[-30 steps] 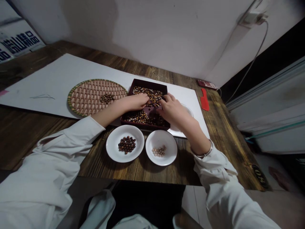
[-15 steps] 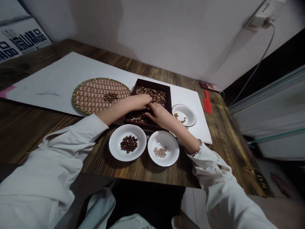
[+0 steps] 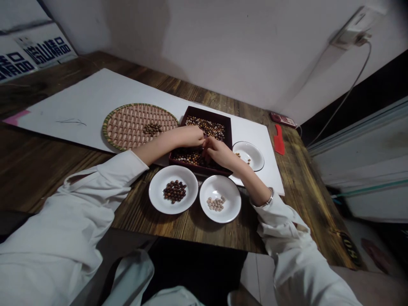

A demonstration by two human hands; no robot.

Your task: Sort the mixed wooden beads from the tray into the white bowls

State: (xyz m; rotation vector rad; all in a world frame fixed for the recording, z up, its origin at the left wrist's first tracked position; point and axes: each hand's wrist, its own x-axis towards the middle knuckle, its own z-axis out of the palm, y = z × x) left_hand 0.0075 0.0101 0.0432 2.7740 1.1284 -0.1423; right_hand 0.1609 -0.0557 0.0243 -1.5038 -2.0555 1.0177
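A dark red square box holds many mixed beads. Over its middle, my left hand reaches in from the left with fingers curled; its fingertips are too small to make out. My right hand touches or nearly touches it, fingers bent down among the beads, and any bead in them is hidden. Nearer me, one white bowl has dark brown beads and another has pale beads. A third bowl, right of the box, contains a few yellowish beads, partly behind my right wrist.
Left of the box, a round woven tray carries a small pile of brownish beads. White board lies underneath. Farther right are a red scraper-like object and a red device with a cable.
My right hand's fingers have drawn in and now point down into the box; the thumb was stretched toward the left before. My left hand has barely moved. The view has shifted slightly.
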